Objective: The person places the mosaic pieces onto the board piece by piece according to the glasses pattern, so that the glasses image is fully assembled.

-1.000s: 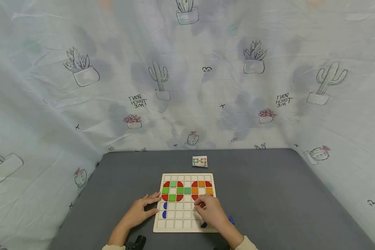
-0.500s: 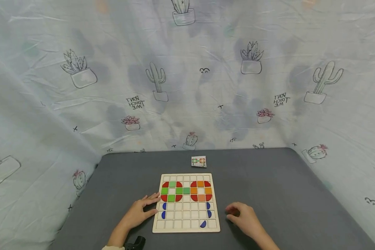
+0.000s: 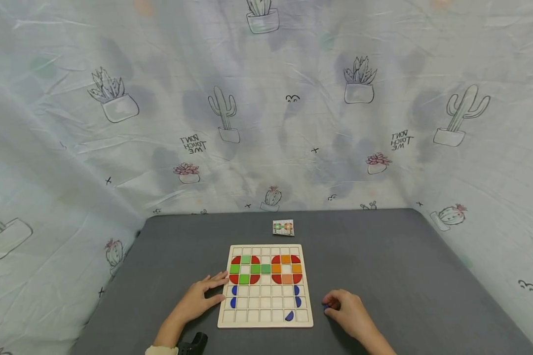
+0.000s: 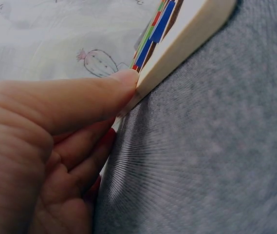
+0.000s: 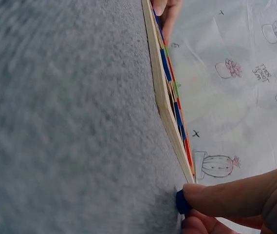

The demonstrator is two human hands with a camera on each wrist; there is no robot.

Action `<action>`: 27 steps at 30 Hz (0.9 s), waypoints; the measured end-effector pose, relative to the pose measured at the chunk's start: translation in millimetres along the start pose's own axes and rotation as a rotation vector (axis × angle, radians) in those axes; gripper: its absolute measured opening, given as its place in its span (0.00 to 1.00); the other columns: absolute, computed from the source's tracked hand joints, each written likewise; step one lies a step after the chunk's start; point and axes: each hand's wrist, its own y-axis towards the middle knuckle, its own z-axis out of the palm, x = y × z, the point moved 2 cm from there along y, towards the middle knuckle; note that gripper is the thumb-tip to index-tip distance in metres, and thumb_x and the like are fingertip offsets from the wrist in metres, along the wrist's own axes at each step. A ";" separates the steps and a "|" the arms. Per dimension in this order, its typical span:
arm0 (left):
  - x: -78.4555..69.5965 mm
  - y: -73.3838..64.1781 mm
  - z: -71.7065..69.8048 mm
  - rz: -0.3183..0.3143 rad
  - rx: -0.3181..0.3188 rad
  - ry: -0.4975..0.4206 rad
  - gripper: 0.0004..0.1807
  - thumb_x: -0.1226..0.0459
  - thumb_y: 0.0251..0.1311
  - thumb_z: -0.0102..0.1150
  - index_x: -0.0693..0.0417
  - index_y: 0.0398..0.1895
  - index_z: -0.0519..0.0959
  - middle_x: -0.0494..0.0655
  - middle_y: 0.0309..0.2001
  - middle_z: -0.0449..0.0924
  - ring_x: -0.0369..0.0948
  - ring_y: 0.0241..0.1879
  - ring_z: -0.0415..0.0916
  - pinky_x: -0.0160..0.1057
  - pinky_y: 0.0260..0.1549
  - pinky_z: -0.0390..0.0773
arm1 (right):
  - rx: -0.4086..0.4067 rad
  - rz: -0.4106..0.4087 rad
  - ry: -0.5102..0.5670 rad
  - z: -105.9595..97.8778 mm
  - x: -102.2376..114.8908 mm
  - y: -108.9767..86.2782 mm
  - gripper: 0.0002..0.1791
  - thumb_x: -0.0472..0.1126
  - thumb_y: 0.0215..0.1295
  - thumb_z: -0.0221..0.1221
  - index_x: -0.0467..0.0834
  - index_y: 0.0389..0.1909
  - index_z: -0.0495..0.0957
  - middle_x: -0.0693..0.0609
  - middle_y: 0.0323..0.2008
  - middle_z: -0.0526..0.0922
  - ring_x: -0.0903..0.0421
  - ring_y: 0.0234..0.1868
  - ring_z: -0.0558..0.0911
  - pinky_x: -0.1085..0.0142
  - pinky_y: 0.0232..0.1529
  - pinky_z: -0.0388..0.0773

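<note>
A pale wooden grid board lies on the dark grey table, with red, green, orange and blue pieces set in its cells. My left hand rests at the board's left side, fingers extended and thumb touching its edge. To the right of the board, my right hand pinches a small blue piece between thumb and fingers, close to the table surface. Most of that piece is hidden by the fingers, so its full shape cannot be told. A blue half-round piece sits tilted in the board's bottom row.
Behind the board lies a small printed card bearing a coloured pattern. The grey table extends to both sides. A pale cloth printed with cacti hangs around the back and sides.
My right hand has left the board's right half for the table beside it and now pinches a blue piece. Blue pieces at the board's right side have come into view. The left hand stays put.
</note>
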 end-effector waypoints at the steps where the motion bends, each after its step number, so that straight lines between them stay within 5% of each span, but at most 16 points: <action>1: -0.8 0.2 -0.3 0.005 0.001 0.004 0.25 0.54 0.60 0.61 0.57 0.58 0.77 0.53 0.65 0.69 0.51 0.65 0.65 0.61 0.64 0.54 | -0.004 0.002 0.001 0.1 0.9 0.5 0.10 0.30 0.46 0.69 0.46 0.26 0.81 0.57 0.26 0.78 0.67 0.26 0.75 0.74 0.26 0.75; 11: 0.5 -0.5 0.3 0.019 -0.007 0.010 0.25 0.54 0.60 0.61 0.56 0.58 0.77 0.53 0.64 0.70 0.50 0.65 0.66 0.61 0.64 0.56 | 0.045 0.000 0.146 7.8 25.1 8.7 0.06 0.30 0.52 0.66 0.44 0.27 0.82 0.57 0.25 0.80 0.65 0.25 0.74 0.74 0.23 0.73; 27: -1.5 0.5 1.5 -0.004 0.005 0.016 0.25 0.55 0.60 0.61 0.57 0.58 0.77 0.54 0.64 0.69 0.53 0.64 0.66 0.61 0.64 0.56 | 0.233 -0.108 0.450 64.2 82.1 33.1 0.02 0.31 0.53 0.64 0.37 0.29 0.82 0.53 0.24 0.80 0.65 0.25 0.75 0.74 0.22 0.75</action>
